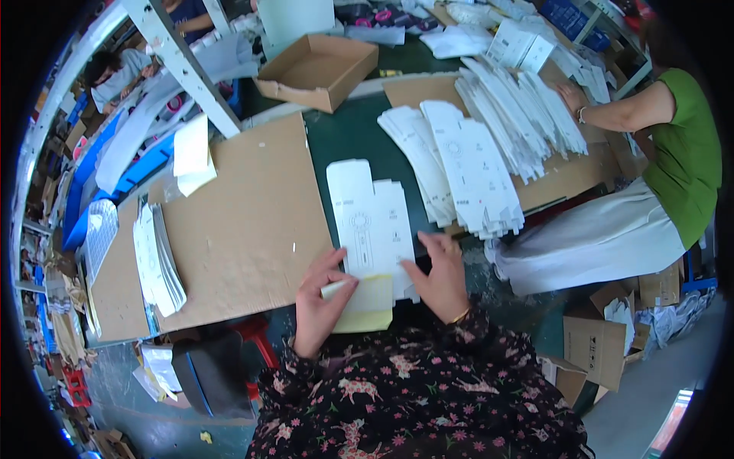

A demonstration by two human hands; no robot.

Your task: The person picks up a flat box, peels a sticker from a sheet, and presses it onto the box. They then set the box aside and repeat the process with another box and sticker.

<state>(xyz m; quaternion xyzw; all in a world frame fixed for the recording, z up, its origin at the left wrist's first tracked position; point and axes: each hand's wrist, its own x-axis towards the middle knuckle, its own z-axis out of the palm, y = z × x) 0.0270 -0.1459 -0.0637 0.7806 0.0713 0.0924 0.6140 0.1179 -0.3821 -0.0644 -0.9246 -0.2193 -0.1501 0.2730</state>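
A flattened white carton with printed line drawings lies in front of me on the dark green table edge. Across its near end rests a pale yellow sheet, perhaps label backing paper. My left hand is closed at the sheet's left side, thumb and fingers pinching its edge; a small whitish piece shows at the fingertips. My right hand is at the carton's right edge, thumb and fingers apart, with nothing visible between them. Its thumb tip is at the carton's edge; whether it presses there I cannot tell.
Stacked flattened white cartons fan out to the right; a smaller stack lies left on a brown cardboard sheet. Beyond are yellow sheets, an open cardboard tray and a metal post. A person in green works at right.
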